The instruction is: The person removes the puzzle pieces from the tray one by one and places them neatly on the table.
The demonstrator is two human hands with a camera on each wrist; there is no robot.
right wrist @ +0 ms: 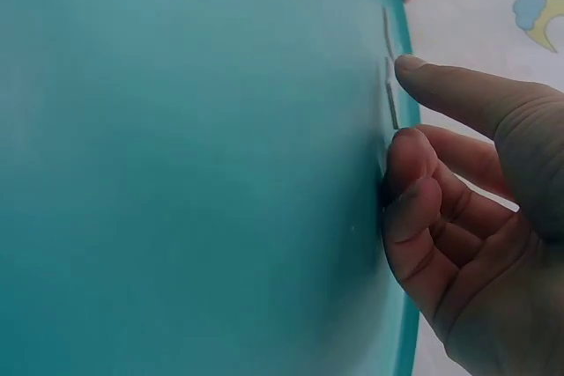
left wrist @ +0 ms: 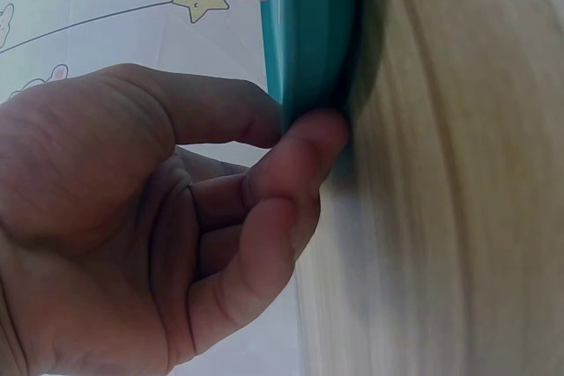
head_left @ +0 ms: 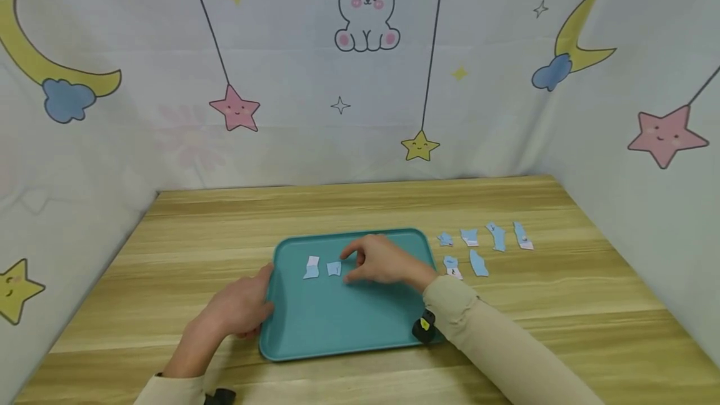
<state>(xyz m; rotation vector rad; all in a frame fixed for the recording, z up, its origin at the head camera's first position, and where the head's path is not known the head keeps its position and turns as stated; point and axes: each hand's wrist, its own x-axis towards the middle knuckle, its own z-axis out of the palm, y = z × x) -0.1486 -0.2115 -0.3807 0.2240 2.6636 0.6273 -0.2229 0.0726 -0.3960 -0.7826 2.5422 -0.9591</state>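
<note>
A teal tray (head_left: 337,324) lies on the wooden table. My left hand (head_left: 239,305) grips its left rim; in the left wrist view the thumb (left wrist: 238,112) is on the rim and the fingers (left wrist: 295,165) are at its outer underside. Two small torn-edged paper pieces lie on the tray: a pink-and-blue piece (head_left: 312,267) and, to its right, a light blue piece (head_left: 334,269). My right hand (head_left: 382,259) is low over the tray, just right of the light blue piece, thumb and forefinger apart with nothing between them.
Several more paper pieces lie on the table (head_left: 562,305) right of the tray, among them a plain blue piece (head_left: 479,264) and a long blue piece (head_left: 497,237). Printed white cloth (head_left: 304,155) stands behind the table and along both sides.
</note>
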